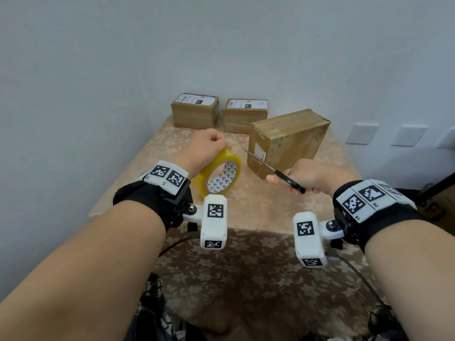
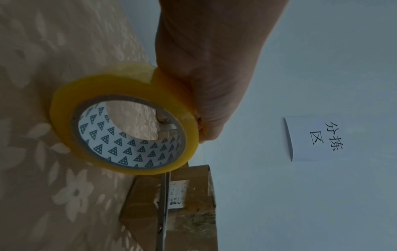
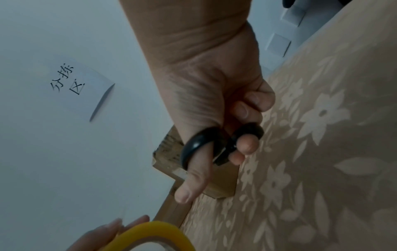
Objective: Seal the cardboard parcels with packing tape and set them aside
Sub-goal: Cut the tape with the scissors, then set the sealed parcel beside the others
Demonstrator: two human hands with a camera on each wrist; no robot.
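Left hand grips the tape roll by its outer rim, held above the bench. Right hand holds the scissors, fingers through the loops, blades toward the roll. The nearest parcel sits just beyond the right hand. The parcel looks stiff and light; best held by its side faces.

Parcels behind tape roll (tabletop)
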